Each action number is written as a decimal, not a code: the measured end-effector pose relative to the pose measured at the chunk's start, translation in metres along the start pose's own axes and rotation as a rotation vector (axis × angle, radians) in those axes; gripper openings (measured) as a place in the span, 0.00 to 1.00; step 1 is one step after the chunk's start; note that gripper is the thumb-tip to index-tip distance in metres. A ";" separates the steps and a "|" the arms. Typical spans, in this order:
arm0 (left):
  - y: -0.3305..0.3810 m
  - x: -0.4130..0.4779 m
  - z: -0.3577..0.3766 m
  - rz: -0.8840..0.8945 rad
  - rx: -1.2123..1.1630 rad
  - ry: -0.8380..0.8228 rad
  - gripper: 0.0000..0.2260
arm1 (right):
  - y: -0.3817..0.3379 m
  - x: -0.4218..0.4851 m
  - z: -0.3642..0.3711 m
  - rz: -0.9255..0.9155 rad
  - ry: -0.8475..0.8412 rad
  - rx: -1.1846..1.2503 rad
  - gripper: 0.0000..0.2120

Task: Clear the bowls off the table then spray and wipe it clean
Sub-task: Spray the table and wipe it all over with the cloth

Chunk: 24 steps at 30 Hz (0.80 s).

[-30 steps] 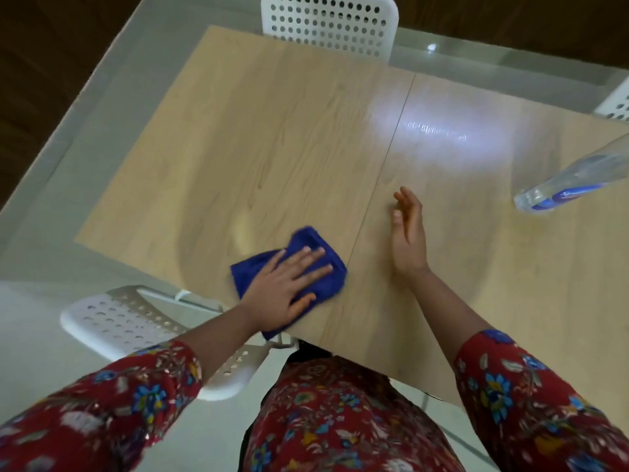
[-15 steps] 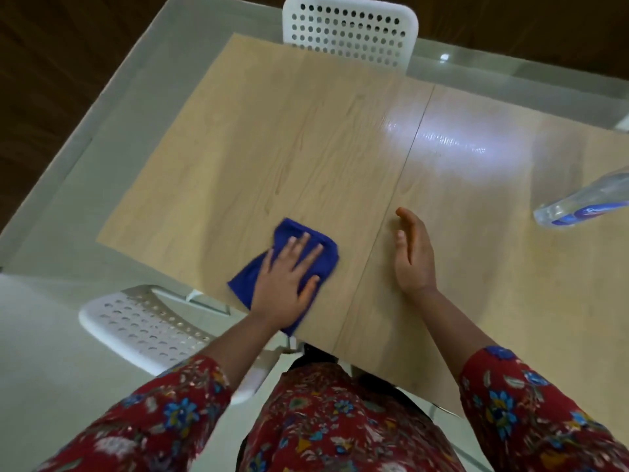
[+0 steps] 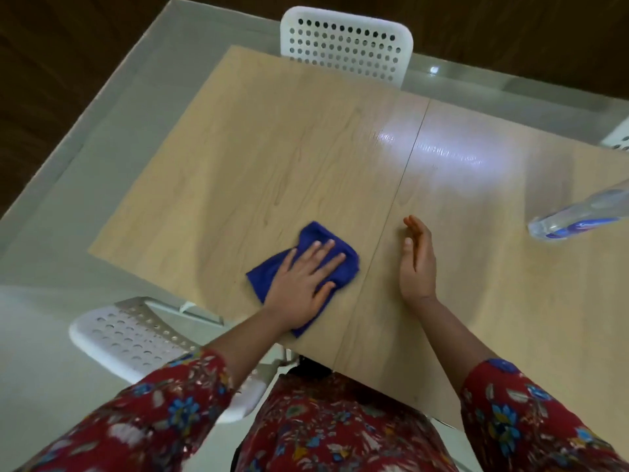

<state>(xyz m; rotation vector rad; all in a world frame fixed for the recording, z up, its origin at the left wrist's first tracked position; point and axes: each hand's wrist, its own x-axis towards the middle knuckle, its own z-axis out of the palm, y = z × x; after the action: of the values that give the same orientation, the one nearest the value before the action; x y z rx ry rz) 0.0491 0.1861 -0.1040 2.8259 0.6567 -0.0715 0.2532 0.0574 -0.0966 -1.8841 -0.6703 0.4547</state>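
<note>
A blue cloth [image 3: 269, 272] lies on the light wooden table [image 3: 272, 158] near its front edge. My left hand [image 3: 303, 284] presses flat on the cloth with its fingers spread. To the right of the table's centre seam, my right hand [image 3: 417, 264] rests on its edge on the wood, fingers straight, holding nothing. A clear spray bottle [image 3: 578, 216] with a blue label stands at the right edge of the view. No bowls are on the table.
One white perforated chair [image 3: 347, 46] stands at the table's far side and another [image 3: 136, 338] at the front left beside my legs. A third chair's corner [image 3: 617, 137] shows at the right. Pale floor surrounds the table.
My left hand has slid the cloth about near the front edge, first leftward, then back toward the seam. The right hand has stayed in place on the table.
</note>
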 end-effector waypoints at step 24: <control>-0.110 -0.054 -0.019 -0.469 -0.010 0.026 0.25 | -0.039 -0.026 0.096 -0.151 -0.106 -0.270 0.24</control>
<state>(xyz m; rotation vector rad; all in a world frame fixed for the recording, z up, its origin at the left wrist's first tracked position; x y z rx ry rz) -0.0478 0.2638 -0.1041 2.6057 1.3057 -0.1110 0.1673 0.1215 -0.0976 -2.0527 -0.9775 0.3831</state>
